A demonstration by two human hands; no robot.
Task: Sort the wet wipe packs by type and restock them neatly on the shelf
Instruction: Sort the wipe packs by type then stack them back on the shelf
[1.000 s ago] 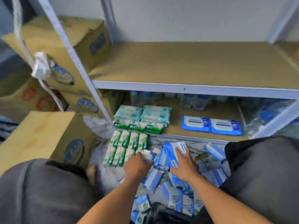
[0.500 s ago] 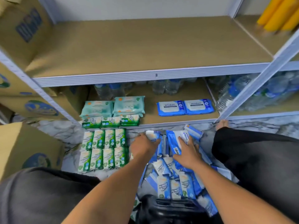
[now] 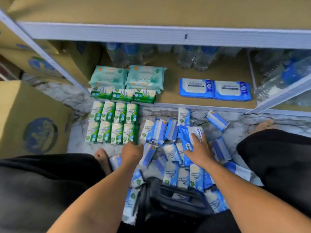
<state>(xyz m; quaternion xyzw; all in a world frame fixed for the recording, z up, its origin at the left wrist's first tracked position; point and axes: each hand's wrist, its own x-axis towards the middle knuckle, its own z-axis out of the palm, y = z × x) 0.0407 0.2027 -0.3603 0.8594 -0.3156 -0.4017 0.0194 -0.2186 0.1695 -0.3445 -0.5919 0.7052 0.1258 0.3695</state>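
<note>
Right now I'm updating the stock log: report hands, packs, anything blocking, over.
Left hand over loose blue packs, grip hidden. Right hand flat on large blue pack atop them. Green packs rowed on floor, not shelved. Lower shelf gap unobstructed.

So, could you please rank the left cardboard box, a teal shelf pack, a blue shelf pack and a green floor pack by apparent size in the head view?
1. cardboard box
2. teal shelf pack and blue shelf pack: about alike, unranked
3. green floor pack
</note>
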